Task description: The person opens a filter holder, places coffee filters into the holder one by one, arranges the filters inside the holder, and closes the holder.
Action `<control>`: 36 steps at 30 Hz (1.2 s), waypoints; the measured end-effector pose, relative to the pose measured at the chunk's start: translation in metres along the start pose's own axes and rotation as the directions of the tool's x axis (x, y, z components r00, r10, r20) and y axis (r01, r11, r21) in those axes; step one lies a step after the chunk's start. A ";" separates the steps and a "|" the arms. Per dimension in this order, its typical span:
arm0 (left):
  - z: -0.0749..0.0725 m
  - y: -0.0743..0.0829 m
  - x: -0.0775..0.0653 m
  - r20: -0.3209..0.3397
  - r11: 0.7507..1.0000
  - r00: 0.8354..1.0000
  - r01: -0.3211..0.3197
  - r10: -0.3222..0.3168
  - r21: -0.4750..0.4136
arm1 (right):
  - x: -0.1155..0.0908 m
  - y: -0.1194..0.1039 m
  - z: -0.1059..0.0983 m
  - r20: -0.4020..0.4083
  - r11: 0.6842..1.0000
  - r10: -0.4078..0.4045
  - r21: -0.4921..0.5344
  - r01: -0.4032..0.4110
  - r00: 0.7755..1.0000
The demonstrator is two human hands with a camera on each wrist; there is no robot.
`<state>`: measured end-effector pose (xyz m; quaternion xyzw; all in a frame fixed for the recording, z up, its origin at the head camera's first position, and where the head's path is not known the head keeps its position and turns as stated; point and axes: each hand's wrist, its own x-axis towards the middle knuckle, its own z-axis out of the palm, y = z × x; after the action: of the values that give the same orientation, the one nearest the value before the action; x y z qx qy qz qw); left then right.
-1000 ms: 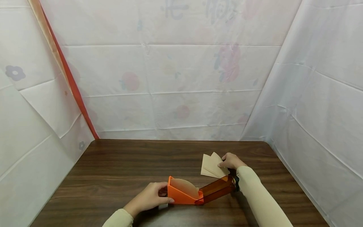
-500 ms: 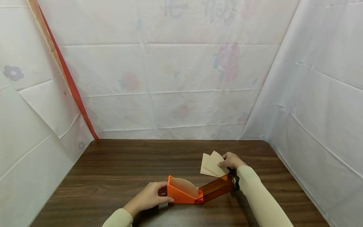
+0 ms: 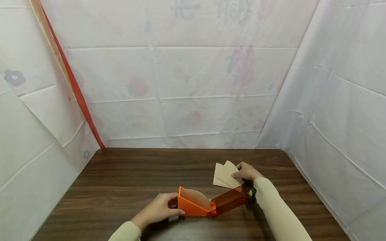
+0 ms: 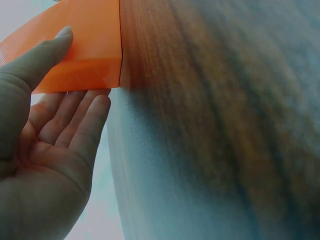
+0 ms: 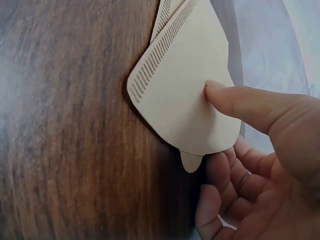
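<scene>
An orange coffee filter holder (image 3: 193, 206) stands on the table with its brown see-through lid (image 3: 230, 199) swung out to the right. Pale filter paper (image 3: 196, 196) shows inside it. My left hand (image 3: 161, 209) grips the holder's left end. The left wrist view has the thumb (image 4: 52, 50) flat on one orange side and the fingers round the far side. Beyond the lid, my right hand (image 3: 247, 171) pinches a fanned stack of beige coffee filters (image 5: 175, 85). Its thumb lies on the top filter, and the other fingers curl at the stack's lower edge, partly hidden.
The dark wood-grain table (image 3: 135, 174) ends at a white printed sheet (image 3: 193, 110) hung behind it. More white sheeting (image 3: 340, 110) closes off both sides. The lid's right end comes close to a black wrist device (image 3: 252, 194) on the right arm.
My right wrist has turned slightly, bringing the black device's yellow mark into sight. Both hands keep their holds, and the holder and coffee filters stay in place.
</scene>
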<state>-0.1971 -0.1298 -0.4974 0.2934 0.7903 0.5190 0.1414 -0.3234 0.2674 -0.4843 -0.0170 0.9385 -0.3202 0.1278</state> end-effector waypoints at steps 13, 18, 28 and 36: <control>0.000 -0.002 0.001 0.007 1.000 1.000 0.018 -0.018 0.006 | -0.007 0.008 0.003 -0.004 0.992 -0.046 0.114 0.046 0.999; 0.001 -0.003 0.001 0.005 1.000 1.000 0.011 -0.012 0.014 | -0.009 0.007 0.002 -0.002 0.990 -0.060 0.130 0.060 0.998; 0.000 -0.003 0.001 0.011 1.000 1.000 0.016 -0.016 -0.011 | -0.004 0.010 0.003 0.011 0.986 -0.075 0.151 0.073 0.997; 0.001 -0.002 -0.001 0.006 1.000 1.000 0.014 -0.014 -0.008 | -0.006 0.010 -0.001 0.034 0.978 -0.083 0.193 0.075 0.996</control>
<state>-0.1969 -0.1302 -0.4998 0.2891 0.7898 0.5201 0.1486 -0.3176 0.2765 -0.4884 -0.0485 0.8990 -0.4135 0.1358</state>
